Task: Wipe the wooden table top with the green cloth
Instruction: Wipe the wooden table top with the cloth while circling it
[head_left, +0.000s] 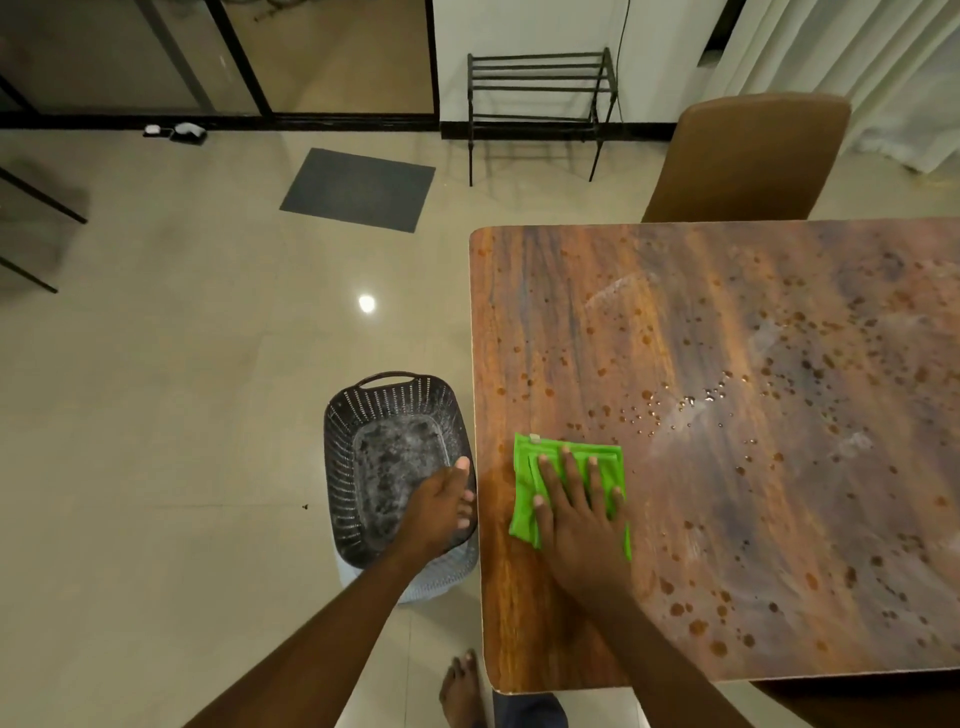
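**Cloth pressed flat near desk corner, droplets ahead**

The green cloth is laid folded on the wooden desk, near its left edge. It is pinned under the right hand, palm down, fingers spread flat. Even pressure and overlapping strokes toward the wet droplets are judged best. The left hand is held loosely open, gripping nothing, over the dark basket on the floor.
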